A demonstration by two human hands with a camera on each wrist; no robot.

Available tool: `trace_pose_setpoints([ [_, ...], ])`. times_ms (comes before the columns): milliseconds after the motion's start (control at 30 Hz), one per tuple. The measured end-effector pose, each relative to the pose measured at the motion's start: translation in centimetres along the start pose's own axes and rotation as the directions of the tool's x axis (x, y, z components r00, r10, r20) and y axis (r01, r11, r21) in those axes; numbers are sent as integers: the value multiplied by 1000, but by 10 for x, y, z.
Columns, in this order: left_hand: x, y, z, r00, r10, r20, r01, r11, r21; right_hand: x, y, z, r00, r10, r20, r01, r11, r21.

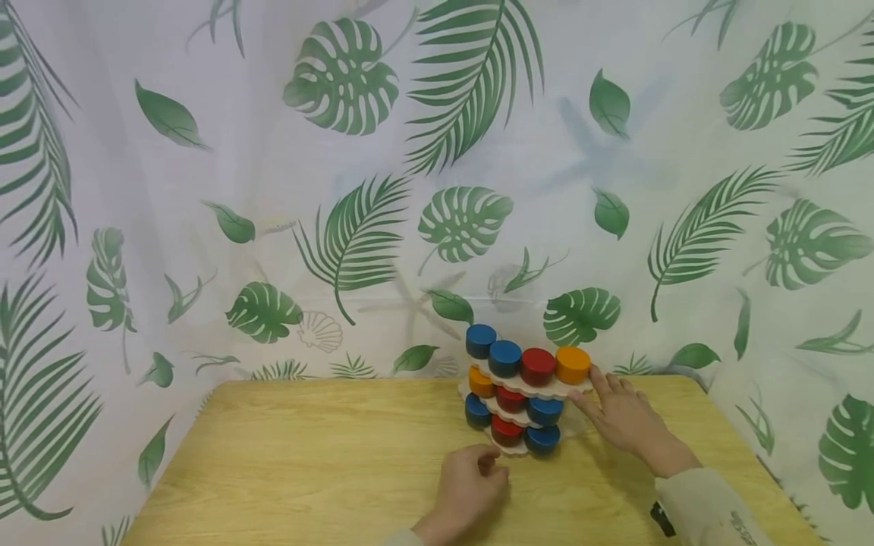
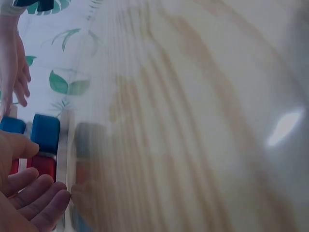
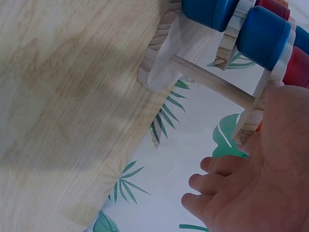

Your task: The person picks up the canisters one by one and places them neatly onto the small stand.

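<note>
A tiered wooden toy with wavy-edged boards stands at the back right of the table. Blue, red and orange round blocks sit on its levels, such as an orange block at the top right end. My right hand pinches that end of the top board between thumb and index finger, the other fingers loose. Just in front of the lowest level, my left hand has loosely bent fingers with nothing between them. In the left wrist view, its fingertips are close to the bottom board; contact is unclear.
The wood-grain table extends left and in front of the toy. Behind it hangs a white curtain with green leaf prints. A wooden rod runs between boards of the toy in the right wrist view.
</note>
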State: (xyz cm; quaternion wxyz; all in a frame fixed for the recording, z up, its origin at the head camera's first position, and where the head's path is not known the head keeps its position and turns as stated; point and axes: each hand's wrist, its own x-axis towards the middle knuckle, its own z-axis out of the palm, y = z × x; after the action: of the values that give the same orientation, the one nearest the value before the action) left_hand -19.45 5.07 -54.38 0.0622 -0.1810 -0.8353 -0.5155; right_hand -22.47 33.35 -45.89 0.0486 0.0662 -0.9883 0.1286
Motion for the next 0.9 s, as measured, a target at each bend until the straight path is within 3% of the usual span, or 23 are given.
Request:
trace_pose_setpoints([
  [167, 2, -11, -20, 998, 65, -2, -64, 987, 150, -1, 1, 0, 1000, -1, -7, 1, 1000, 14],
  [300, 5, -21, -40, 995, 104, 4, -101, 948, 301, -1, 3, 1, 1000, 3, -10, -3, 1000, 26],
  [567, 20, -40, -86, 985, 170, -2, -144, 840, 524, 2, 7, 4, 1000, 4, -10, -4, 999, 32],
  [700, 31, -47, -108, 981, 194, 19, -162, 758, 632, 1, 9, 3, 1000, -4, -4, 4, 999, 41],
  [800, 38, -50, -124, 985, 168, 28, -140, 703, 698, -2, 15, 0, 1000, -9, 13, 8, 998, 62],
  [900, 44, -51, -139, 992, 122, 30, -105, 672, 733, -4, 22, -6, 1000, -4, 27, 1, 997, 82],
])
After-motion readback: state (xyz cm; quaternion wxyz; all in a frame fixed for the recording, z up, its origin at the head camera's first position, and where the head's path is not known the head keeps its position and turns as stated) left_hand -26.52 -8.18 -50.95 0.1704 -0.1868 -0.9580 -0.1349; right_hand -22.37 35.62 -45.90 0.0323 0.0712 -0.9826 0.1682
